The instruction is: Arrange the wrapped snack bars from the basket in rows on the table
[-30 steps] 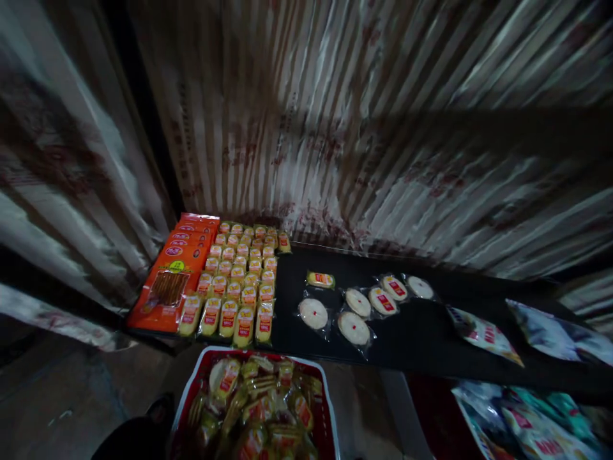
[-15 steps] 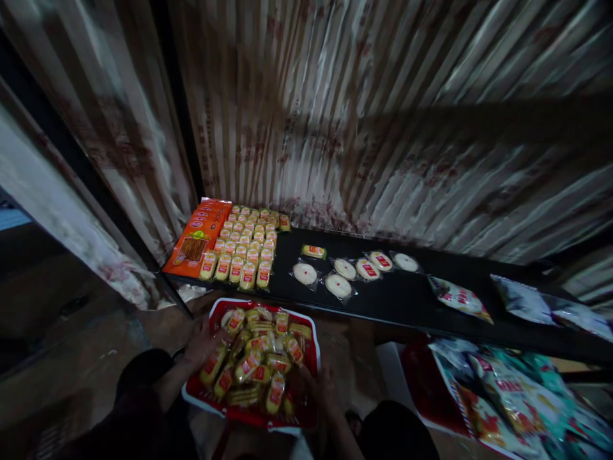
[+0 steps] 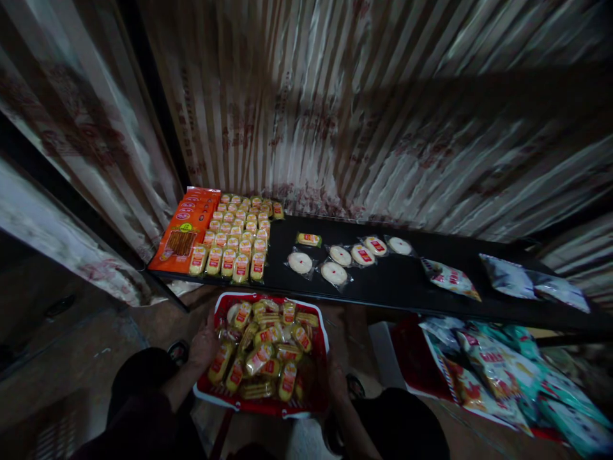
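A red plastic basket [image 3: 324, 342] with a white rim sits between my knees, filled with wrapped snack cakes [image 3: 260, 358] with red and yellow labels. My left hand [image 3: 203, 345] grips the basket's left side, its fingers partly in shadow. On the opposite side my right hand [image 3: 337, 377] is closed at the rim, dim and partly hidden. Just beyond the basket, a black shelf [image 3: 278, 275] carries rows of the same small cakes [image 3: 234, 239] beside an orange snack packet [image 3: 184, 233].
Several round wrapped biscuits [image 3: 334, 273] and a lone small cake [image 3: 309, 239] lie along the shelf. Farther right are a white-and-red bag [image 3: 450, 279] and silvery bags [image 3: 508, 276]. Below, a second basket [image 3: 407, 358] holds bagged snacks [image 3: 498, 370]. Striped curtain [image 3: 306, 128] hangs behind.
Both hands have moved outward from the cakes to the basket's sides. The basket appears shifted slightly right, and the view has shifted a little.
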### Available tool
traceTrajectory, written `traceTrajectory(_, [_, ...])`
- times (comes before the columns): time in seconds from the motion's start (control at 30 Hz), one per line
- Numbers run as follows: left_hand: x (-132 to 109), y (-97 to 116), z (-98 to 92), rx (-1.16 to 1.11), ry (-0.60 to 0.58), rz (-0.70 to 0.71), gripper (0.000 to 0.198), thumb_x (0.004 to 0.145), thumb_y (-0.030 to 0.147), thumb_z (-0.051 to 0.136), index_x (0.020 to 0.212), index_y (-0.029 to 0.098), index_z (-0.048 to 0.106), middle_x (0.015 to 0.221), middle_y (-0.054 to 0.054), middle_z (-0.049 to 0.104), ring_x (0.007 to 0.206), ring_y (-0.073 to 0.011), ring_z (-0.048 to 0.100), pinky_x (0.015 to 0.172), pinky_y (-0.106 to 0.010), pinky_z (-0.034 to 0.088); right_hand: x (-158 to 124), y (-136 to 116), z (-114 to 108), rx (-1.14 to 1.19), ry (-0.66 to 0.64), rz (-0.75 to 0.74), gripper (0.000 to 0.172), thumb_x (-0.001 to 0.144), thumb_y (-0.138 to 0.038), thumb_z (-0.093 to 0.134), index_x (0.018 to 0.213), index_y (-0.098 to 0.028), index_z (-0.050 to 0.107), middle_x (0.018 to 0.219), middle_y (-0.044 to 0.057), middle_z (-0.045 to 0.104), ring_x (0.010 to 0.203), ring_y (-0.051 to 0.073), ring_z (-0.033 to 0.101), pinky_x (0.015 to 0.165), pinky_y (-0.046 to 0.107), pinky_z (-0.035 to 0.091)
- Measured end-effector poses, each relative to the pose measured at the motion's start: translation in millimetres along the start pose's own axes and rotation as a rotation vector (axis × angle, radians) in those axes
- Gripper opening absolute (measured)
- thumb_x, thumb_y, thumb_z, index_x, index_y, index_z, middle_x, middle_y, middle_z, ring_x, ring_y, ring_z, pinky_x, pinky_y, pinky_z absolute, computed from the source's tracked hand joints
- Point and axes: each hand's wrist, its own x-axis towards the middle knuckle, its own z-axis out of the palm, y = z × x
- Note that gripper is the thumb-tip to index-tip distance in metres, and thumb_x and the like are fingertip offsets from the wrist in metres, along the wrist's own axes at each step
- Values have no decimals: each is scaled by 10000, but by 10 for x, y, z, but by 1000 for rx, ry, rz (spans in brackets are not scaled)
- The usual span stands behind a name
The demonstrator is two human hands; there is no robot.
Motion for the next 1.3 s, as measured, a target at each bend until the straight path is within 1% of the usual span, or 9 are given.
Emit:
traceTrajectory(0.07, [-79, 56, 43, 39, 124, 179, 608, 837, 106, 384, 1439, 156, 312, 1292, -187, 560, 1166, -269, 560, 1010, -458, 390, -73, -102, 21, -135, 147, -52, 557, 827, -247, 402, 1372, -136, 395, 1270, 222, 560, 1237, 362, 497, 982, 530, 409])
traceTrajectory(0.17, [-194, 175, 197, 26, 82, 470, 544, 863, 159, 374, 1399, 240, 417, 1433, -103, 459, 1356, -268, 364, 1092, -467, 305, -102, -375, 139, -117, 0, -351, 515, 886, -301, 386, 1395, -221, 388, 1467, 111, 397, 1404, 283, 278, 1118, 492, 284])
traceTrajectory(0.43, [80, 372, 399, -167, -3, 140, 610, 859, 374, 459, 1439, 219, 352, 1474, -104, 390, 1367, -283, 341, 1079, -467, 352, 219, -765, 447, -217, -147, -304, 363, 841, -235, 504, 1180, -325, 599, 1346, 51, 552, 1336, 323, 377, 1086, 648, 184])
traceTrajectory(0.63, [155, 469, 418, -193, 53, 370, 506, 797, 340, 539, 1302, 304, 549, 1316, -62, 543, 1246, -274, 481, 1035, -431, 442, 32, -681, 541, -104, -158, -402, 479, 809, -285, 535, 1287, -284, 542, 1317, 93, 565, 1278, 332, 445, 1070, 553, 345])
traceTrajectory(0.77, [164, 498, 358, -141, 83, 499, 443, 808, 305, 518, 1243, 288, 599, 1358, -74, 518, 1252, -285, 475, 977, -417, 498, 74, -644, 364, -127, -219, -350, 452, 776, -325, 583, 1227, -308, 591, 1319, 87, 564, 1298, 376, 420, 1071, 602, 321])
traceTrajectory(0.9, [221, 568, 215, -100, 116, 534, 429, 866, 280, 418, 1249, 197, 590, 1302, -116, 553, 1223, -252, 495, 1011, -388, 462, 194, -656, 85, -42, -228, -284, 327, 828, -291, 496, 1112, -262, 654, 1343, 85, 532, 1269, 292, 475, 1064, 452, 393])
traceTrajectory(1.03, [190, 657, 153, -91, 124, 585, 460, 904, 327, 386, 1329, 203, 509, 1367, -113, 508, 1205, -256, 496, 1047, -457, 398, 245, -609, -30, -14, -170, -281, 448, 797, -295, 524, 1238, -221, 564, 1446, 104, 415, 1354, 284, 372, 1093, 427, 358])
traceTrajectory(1.17, [95, 605, 141, -107, 19, 646, 452, 869, 330, 465, 1301, 217, 535, 1420, -96, 465, 1258, -267, 442, 1063, -468, 370, 255, -660, -49, -123, -361, -268, 692, 805, -382, 544, 1438, -189, 343, 1531, 135, 283, 1430, 304, 211, 1119, 476, 271])
traceTrajectory(1.3, [69, 496, 82, -113, -16, 611, 466, 847, 307, 485, 1298, 200, 539, 1382, -102, 509, 1279, -281, 420, 1060, -486, 360, 292, -893, -157, -255, -480, -301, 619, 819, -470, 544, 1366, -189, 475, 1456, 146, 421, 1361, 320, 355, 1080, 459, 312])
